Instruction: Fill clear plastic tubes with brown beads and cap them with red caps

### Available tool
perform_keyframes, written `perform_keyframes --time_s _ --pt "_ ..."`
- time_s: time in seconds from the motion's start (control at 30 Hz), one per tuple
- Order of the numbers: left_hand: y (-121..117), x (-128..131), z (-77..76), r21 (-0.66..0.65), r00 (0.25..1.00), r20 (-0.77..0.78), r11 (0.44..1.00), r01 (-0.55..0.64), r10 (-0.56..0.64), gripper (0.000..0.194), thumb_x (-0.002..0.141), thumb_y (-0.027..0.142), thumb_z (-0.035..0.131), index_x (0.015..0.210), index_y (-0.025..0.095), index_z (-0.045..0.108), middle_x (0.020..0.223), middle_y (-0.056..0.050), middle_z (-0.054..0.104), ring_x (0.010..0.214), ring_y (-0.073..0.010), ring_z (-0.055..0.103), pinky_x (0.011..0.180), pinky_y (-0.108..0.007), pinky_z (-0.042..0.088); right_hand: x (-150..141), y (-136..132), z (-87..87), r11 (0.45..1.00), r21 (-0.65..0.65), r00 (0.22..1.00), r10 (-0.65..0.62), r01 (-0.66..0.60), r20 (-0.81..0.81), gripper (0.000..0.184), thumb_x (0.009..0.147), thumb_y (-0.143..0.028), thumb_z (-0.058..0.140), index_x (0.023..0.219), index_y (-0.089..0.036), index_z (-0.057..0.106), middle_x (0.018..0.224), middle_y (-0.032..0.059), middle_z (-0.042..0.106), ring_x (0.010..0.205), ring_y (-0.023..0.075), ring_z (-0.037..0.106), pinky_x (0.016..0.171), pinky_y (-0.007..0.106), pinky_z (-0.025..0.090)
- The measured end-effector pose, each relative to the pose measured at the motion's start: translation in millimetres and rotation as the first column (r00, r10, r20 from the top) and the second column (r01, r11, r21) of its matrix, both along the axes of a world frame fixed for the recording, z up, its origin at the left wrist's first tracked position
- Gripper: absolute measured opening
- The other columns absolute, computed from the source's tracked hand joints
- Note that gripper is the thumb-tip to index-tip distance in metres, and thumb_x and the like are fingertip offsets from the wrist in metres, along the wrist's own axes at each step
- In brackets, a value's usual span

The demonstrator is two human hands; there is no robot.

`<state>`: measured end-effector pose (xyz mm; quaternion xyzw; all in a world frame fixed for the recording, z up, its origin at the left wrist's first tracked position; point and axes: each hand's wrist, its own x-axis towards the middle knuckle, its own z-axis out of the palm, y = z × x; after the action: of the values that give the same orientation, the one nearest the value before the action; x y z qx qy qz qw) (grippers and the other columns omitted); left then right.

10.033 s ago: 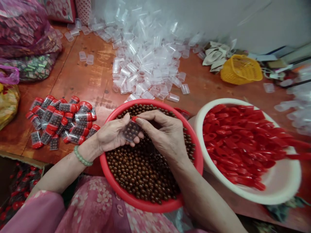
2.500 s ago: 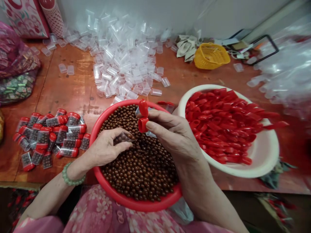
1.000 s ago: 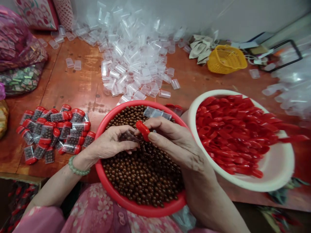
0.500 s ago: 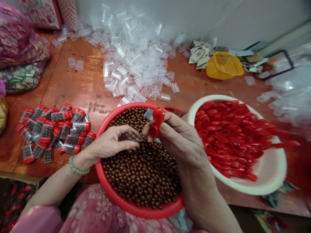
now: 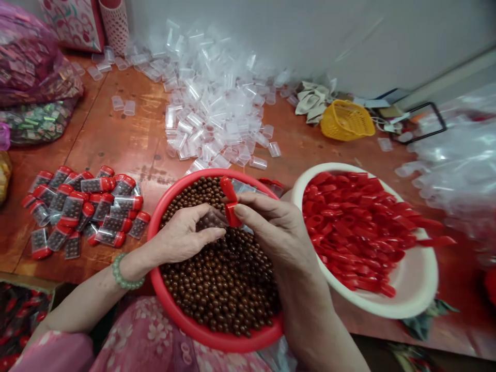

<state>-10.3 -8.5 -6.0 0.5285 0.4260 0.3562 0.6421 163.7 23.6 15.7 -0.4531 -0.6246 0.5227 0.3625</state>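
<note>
Above glossy brown balls (image 5: 220, 284) — red plastic cap (image 5: 233, 214).

Over the far half of the red basin (image 5: 232, 343), a clear tube (image 5: 214, 216) holding brown balls (image 5: 206, 222) lies slantwise. At its end is a red cap (image 5: 231, 214), lid raised; contact unclear. Another clear tube (image 5: 245, 189), partly hidden, lies toward the basin's far rim.

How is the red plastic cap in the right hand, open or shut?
Open: the cap has its lid tilted up.

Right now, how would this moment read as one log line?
left hand: holds clear tube; right hand: holds red cap near tube; below: brown balls in red basin
</note>
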Motion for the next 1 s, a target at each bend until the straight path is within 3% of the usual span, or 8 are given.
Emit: perform_keyframes --time_s 0.1,0.23,0.37,0.7,0.83,1.0 --pt "0 1 -3.0 0.050 0.999 0.028 0.998 0.031 -0.033 0.028 0.085 0.025 0.060 0.111 0.014 0.063 0.107 -0.006 0.069 0.097 -0.0195 0.062 0.092 -0.033 0.046 -1 1 5.5 0.979 0.149 0.983 0.116 -0.137 0.142 0.014 0.087 -0.031 0.065 0.097 -0.025 0.074 0.089 0.0023 0.069 0.082 0.0169 0.063 0.074 0.031 0.051" --pt "-1 1 -3.9 0.061 0.998 0.001 0.996 0.064 -0.064 0.035 0.086 0.025 0.058 0.118 0.013 0.061 0.111 -0.007 0.068 0.101 -0.0214 0.062 0.096 -0.035 0.046 1 2 9.7 0.941 0.224 0.947 0.196 -0.255 0.254 0.016 0.090 -0.029 0.061 0.100 -0.025 0.073 0.086 0.0028 0.067 0.081 0.0165 0.061 0.073 0.031 0.049" --pt "-1 1 -5.3 0.074 0.993 -0.097 0.994 0.076 -0.069 0.034 0.086 0.026 0.056 0.117 0.012 0.061 0.107 -0.007 0.069 0.099 -0.0215 0.062 0.093 -0.035 0.047 2 4 11.4 0.924 0.229 0.918 0.222 -0.305 0.329 0.017 0.092 -0.030 0.060 0.100 -0.023 0.073 0.084 0.0030 0.067 0.077 0.0156 0.060 0.071 0.030 0.048" --pt "-1 -1 -14.5 0.118 0.988 -0.134 0.989 0.088 -0.072 0.030 0.084 0.021 0.055 0.112 0.013 0.064 0.106 -0.005 0.070 0.099 -0.0217 0.062 0.094 -0.033 0.047 -3 6 9.2 0.916 0.164 0.872 0.277 -0.367 0.404 0.016 0.092 -0.029 0.059 0.097 -0.023 0.073 0.086 0.0039 0.068 0.078 0.0159 0.062 0.071 0.029 0.047" --pt "1 -1 -14.5 0.021 0.998 -0.011 0.998 0.065 -0.064 0.024 0.081 0.020 0.060 0.102 0.013 0.069 0.093 -0.003 0.070 0.088 -0.0187 0.062 0.089 -0.031 0.047 -1 8 12.5 0.901 0.176 0.875 0.312 -0.396 0.370 0.015 0.091 -0.028 0.061 0.097 -0.023 0.073 0.086 0.0038 0.068 0.079 0.0167 0.062 0.072 0.029 0.048" --pt "6 -2 -18.4 -0.181 0.968 0.232 0.974 0.139 -0.095 0.016 0.072 0.014 0.068 0.087 0.013 0.070 0.083 0.001 0.067 0.081 -0.0144 0.059 0.087 -0.029 0.045 -2 9 13.9 0.867 0.187 0.862 0.389 -0.461 0.325 0.015 0.090 -0.023 0.061 0.099 -0.024 0.073 0.085 0.0030 0.068 0.078 0.0158 0.063 0.071 0.028 0.049"
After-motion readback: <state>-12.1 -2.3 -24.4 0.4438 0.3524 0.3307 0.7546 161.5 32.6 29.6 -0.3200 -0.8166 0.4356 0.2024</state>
